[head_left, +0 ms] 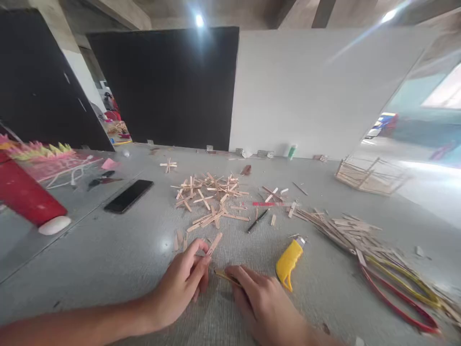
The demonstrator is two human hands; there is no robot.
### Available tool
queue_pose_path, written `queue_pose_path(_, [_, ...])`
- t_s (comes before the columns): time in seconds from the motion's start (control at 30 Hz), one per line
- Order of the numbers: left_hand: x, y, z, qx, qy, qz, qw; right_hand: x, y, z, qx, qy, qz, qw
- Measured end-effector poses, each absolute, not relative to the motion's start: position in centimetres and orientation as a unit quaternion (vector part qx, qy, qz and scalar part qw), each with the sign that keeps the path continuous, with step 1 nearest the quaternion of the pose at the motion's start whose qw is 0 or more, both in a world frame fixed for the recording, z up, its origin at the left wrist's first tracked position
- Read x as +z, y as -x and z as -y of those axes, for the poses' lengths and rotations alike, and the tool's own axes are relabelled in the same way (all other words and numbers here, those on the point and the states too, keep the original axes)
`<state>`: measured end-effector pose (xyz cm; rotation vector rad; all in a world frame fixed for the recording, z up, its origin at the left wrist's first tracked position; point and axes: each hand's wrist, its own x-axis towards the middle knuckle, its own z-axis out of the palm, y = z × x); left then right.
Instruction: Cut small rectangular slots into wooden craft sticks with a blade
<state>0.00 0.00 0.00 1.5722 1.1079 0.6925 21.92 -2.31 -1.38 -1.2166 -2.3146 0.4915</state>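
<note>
My left hand (182, 283) rests on the grey table (108, 259) and pinches a short wooden stick (215, 243) between thumb and fingers. Just to its right, my right hand (264, 305) lies on the table with its fingers closed on a thin yellowish stick (225, 276), possibly a pencil. The two hands almost touch. A yellow utility knife (288, 263) lies right beside my right hand. Beyond the hands sits a heap of glued stick crosses (209, 192).
A black pen (258, 220) and a red strip (268, 203) lie mid-table. Loose sticks (345, 230) and red and yellow bands (399, 288) spread at right. A stick frame (370, 175) stands far right, a phone (128, 195) and a red box (25, 192) at left.
</note>
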Motion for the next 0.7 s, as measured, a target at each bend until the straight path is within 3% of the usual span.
queue_pose_path(0.7, [-0.5,0.0,-0.1,0.303,-0.657,-0.448,0.525,-1.0,-21.8,2.7,0.170,0.435,0.848,0.249])
